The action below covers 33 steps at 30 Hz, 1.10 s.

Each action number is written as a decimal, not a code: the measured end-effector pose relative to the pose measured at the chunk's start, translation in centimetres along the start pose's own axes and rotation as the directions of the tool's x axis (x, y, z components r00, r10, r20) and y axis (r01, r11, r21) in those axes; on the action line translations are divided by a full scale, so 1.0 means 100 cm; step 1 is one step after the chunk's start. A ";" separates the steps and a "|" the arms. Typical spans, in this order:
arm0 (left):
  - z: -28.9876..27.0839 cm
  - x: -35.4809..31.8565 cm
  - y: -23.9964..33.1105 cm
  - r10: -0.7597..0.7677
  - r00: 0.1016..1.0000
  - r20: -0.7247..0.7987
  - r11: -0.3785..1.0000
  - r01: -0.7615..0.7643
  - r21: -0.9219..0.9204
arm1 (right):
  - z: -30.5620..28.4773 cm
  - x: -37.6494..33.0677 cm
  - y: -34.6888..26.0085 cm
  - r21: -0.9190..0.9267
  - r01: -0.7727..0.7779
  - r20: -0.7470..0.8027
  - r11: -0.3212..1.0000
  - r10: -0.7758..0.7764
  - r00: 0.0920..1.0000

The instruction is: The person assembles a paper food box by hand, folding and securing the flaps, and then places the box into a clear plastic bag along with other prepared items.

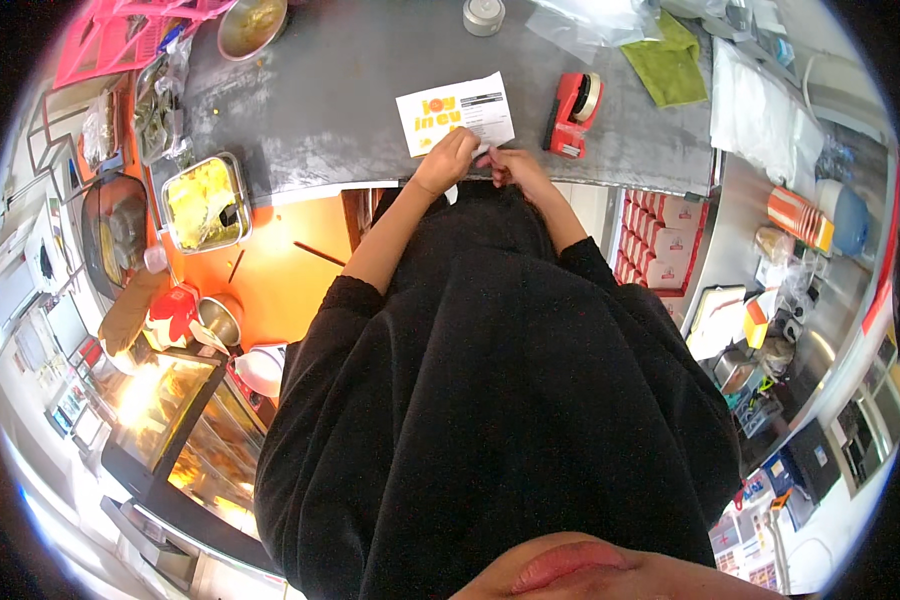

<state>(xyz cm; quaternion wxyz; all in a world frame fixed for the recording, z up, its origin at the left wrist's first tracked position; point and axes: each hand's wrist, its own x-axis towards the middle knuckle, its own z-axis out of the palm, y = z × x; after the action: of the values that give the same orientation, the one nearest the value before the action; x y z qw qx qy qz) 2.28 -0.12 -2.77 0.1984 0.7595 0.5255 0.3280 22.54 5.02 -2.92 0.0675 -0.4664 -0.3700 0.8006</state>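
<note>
A white printed paper sheet (485, 96) with yellow and orange lettering lies at the near edge of the dark worktop. My left hand (446, 162) is closed in a pinch at the sheet's near edge, its knuckles over the print. Close beside it, my right hand (518, 168) has its fingers curled together; what they hold, if anything, is too small to make out. The fingertips of both hands almost meet at the paper's lower edge. To the right of the sheet stands a red tape dispenser (566, 128) with a roll in it.
On the dark worktop (320, 110) are a metal bowl (248, 28), a round grey container (483, 16), a green cloth (667, 60) and white plastic bags (755, 100). A clear tray of yellow food (202, 202) sits left. Red-and-white boxes (660, 240) are stacked below the counter.
</note>
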 end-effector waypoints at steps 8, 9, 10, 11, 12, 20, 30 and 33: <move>-0.052 0.037 0.005 -0.286 0.957 0.047 0.818 0.218 0.533 | 0.000 -0.007 0.007 -0.035 0.146 0.013 0.989 -0.146 0.989; -0.055 0.040 -0.001 -0.256 0.963 0.086 0.848 0.181 0.498 | 0.000 -0.004 0.009 -0.043 0.146 0.023 0.988 -0.146 0.989; -0.057 0.043 -0.004 -0.217 0.967 0.130 0.878 0.135 0.460 | -0.002 0.001 0.016 -0.006 0.139 0.030 0.990 -0.139 0.990; -0.059 0.043 -0.005 -0.216 0.968 0.124 0.877 0.136 0.462 | -0.004 0.006 0.022 0.030 0.132 0.039 0.991 -0.133 0.990; -0.058 0.043 -0.006 -0.231 0.962 0.146 0.887 0.146 0.439 | -0.006 0.016 0.035 0.030 0.140 0.035 0.990 -0.141 0.989; -0.093 0.051 0.049 -0.191 0.981 0.019 0.959 0.183 0.217 | -0.004 -0.001 0.016 0.055 0.295 -0.050 0.954 -0.292 0.955; -0.102 0.084 0.026 0.009 0.981 0.193 0.969 -0.056 0.240 | -0.006 -0.009 0.025 -0.515 -0.071 0.106 0.854 0.146 0.984; -0.072 0.082 -0.028 -0.090 0.974 0.209 0.952 0.023 0.304 | -0.003 -0.040 0.043 -0.406 -0.068 0.124 0.912 0.128 0.984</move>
<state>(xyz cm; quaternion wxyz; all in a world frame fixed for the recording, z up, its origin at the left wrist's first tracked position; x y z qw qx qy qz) -2.77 8.20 2.89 0.1476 0.7968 0.5657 0.1527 26.02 0.28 -3.09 -0.0972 -0.4276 -0.5058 0.7429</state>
